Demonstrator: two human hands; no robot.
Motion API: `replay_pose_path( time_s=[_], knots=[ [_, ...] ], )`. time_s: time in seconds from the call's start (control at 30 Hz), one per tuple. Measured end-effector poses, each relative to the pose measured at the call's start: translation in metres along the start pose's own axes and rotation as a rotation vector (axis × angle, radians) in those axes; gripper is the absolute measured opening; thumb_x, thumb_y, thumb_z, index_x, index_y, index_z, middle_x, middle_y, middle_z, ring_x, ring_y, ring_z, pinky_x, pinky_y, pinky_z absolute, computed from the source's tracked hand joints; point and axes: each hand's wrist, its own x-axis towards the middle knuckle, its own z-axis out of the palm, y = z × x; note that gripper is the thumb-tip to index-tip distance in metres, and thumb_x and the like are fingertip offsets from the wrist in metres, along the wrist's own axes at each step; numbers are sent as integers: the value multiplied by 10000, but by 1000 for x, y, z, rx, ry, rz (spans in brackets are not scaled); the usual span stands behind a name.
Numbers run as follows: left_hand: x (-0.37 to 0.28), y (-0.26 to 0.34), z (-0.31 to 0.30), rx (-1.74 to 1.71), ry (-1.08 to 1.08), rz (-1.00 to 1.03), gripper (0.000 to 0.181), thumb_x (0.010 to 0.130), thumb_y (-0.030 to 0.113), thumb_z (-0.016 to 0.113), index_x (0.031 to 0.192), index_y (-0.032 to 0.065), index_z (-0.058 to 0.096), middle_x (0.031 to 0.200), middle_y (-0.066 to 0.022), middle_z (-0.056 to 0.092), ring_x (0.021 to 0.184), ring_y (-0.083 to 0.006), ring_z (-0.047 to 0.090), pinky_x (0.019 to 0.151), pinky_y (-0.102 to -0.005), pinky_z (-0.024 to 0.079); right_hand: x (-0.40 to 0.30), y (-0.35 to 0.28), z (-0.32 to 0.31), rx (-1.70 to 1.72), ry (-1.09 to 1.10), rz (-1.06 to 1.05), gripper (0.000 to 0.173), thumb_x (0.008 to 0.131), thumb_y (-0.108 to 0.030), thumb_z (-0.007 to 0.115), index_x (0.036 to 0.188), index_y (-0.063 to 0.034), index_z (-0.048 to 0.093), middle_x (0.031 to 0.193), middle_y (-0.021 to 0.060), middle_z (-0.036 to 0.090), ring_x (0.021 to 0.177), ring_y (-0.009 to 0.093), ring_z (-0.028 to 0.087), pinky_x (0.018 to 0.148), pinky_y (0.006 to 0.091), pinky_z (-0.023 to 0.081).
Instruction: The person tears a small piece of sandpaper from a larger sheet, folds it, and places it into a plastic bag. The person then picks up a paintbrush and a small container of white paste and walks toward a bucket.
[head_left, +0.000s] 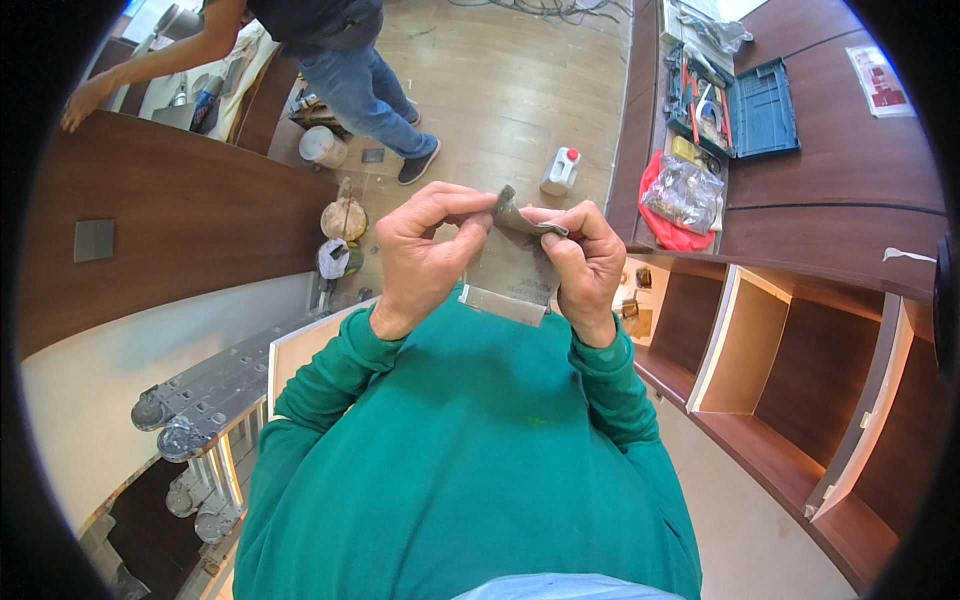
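In the head view, a small clear plastic bag (517, 262) hangs before my green sweater, its upper edge crumpled or folded and grayish. My left hand (431, 255) pinches the bag's upper left corner between thumb and fingers. At the upper right edge, my right hand (585, 262) pinches it the same way. A whitish strip runs along the bag's lower edge. Whether anything lies inside the bag cannot be told.
A co-worker in jeans (345, 82) stands at the upper left. On the floor are a white jug with a red cap (560, 171) and a white bucket (322, 146). An open blue tool case (765, 109) lies on the right counter, above wooden shelves (817, 367). A folding ladder (225, 382) is at left.
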Motion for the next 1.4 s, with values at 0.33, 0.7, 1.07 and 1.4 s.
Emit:
replay_pose_path(
  time_s=[0.33, 0.7, 1.07, 1.4],
  knots=[
    [-5, 10, 5, -153, 102, -228, 169, 840, -53, 750, 997, 7, 744, 863, -13, 712, 721, -68, 637, 639, -191, 506, -2, -5, -1, 207, -47, 4, 91, 856, 30, 493, 897, 2, 569, 1075, 225, 721, 974, 201, 669, 896, 335, 526],
    [-8, 13, -7, -86, -97, -60, 270, 769, -112, 684, 1026, -45, 729, 1004, -95, 696, 888, -122, 631, 764, -245, 499, 3, -4, -4, 127, -192, -123, 144, 830, 79, 478, 919, 8, 566, 1035, 219, 719, 956, 226, 685, 866, 351, 548],
    [-2, 14, -7, 131, -132, -34, 211, 746, -29, 715, 943, 36, 755, 897, -63, 708, 772, -127, 624, 664, -269, 483, 5, -2, 0, -239, -70, -228, 142, 801, 69, 625, 906, -4, 687, 994, 113, 683, 892, 196, 663, 790, 299, 528],
    [-13, -5, -11, 270, -11, 96, 184, 763, -45, 741, 926, 41, 753, 836, -80, 684, 744, -172, 639, 627, -288, 494, -5, -5, 18, -513, 116, -121, 191, 791, 17, 758, 976, -30, 746, 935, 109, 693, 778, 178, 688, 676, 299, 548]
  ],
)
